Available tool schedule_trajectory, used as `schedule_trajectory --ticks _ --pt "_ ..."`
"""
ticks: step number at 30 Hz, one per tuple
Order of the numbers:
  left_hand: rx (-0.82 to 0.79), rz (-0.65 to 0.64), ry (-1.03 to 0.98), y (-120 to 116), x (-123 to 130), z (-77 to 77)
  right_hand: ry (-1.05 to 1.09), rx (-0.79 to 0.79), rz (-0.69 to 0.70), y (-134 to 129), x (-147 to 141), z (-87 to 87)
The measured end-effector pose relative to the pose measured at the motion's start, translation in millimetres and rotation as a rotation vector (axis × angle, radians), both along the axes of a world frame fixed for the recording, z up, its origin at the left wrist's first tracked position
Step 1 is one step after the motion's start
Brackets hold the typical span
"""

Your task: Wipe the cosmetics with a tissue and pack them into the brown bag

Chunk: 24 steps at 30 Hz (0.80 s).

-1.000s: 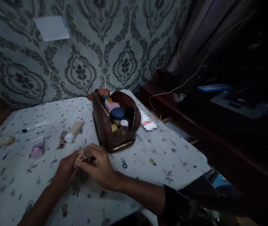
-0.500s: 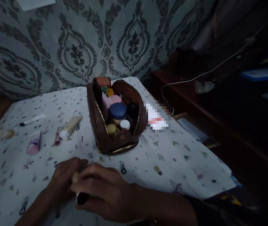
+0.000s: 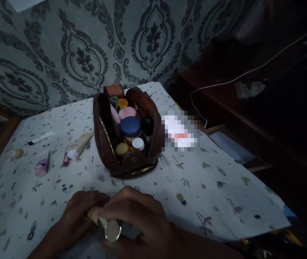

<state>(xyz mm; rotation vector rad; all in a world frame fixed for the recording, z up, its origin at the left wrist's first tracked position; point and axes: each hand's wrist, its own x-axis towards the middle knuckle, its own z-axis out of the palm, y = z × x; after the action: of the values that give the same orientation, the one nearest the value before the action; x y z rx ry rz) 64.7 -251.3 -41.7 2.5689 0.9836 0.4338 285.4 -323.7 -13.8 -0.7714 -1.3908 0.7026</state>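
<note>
My left hand (image 3: pixel 79 214) is closed around a small beige tube-shaped container (image 3: pixel 94 216) at the near edge of the table. The container has a round, shiny-rimmed end (image 3: pixel 112 230) that faces me. My right hand (image 3: pixel 142 212) curls over it from the right, its fingers on the container; the thumb side is blurred. Just beyond both hands stands an open brown toiletry bag (image 3: pixel 103 153) with a gold zip. Inside it are a blue-lidded jar (image 3: pixel 130 126), a pink round lid (image 3: pixel 127 113), a white cap (image 3: pixel 138 144), a yellowish lid (image 3: pixel 122 148) and a black-capped bottle (image 3: pixel 147 126).
Left of the bag lie a cream tube (image 3: pixel 80 145), a small red tube (image 3: pixel 66 156), a pink-purple tube (image 3: pixel 42 163), a slim white tube (image 3: pixel 41 137) and a small pale bottle (image 3: pixel 15 154). A blurred-out white item (image 3: pixel 179 131) lies right of the bag. A white cable (image 3: pixel 223 86) runs behind.
The container has turned, so its round shiny end now faces me where a dark end showed before. My hands have moved slightly right and the view has shifted a little.
</note>
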Motion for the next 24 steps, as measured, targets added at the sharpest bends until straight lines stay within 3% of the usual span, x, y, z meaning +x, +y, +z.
schedule_trajectory --ticks 6,9,13,16,20,24 --pt "-0.202 -0.085 -0.091 -5.5 17.8 19.1 -0.082 -0.058 0.075 -6.3 30.3 3.2" --pt "-0.253 -0.080 -0.136 -2.2 20.9 19.2 -0.015 -0.066 0.014 -5.2 52.2 13.2" --pt "-0.361 -0.057 -0.222 8.1 23.3 17.8 0.065 -0.157 -0.369 3.9 82.5 40.1" --pt "-0.451 -0.066 -0.251 17.1 26.3 15.2 -0.069 -0.211 -0.625 19.1 96.5 65.0" --pt "-0.534 -0.053 -0.234 29.1 30.8 5.0 -0.287 -0.071 -0.610 44.7 99.6 92.1" --pt "-0.557 0.026 -0.230 37.0 31.2 -5.9 -0.363 0.004 -0.540 63.2 98.7 104.9"
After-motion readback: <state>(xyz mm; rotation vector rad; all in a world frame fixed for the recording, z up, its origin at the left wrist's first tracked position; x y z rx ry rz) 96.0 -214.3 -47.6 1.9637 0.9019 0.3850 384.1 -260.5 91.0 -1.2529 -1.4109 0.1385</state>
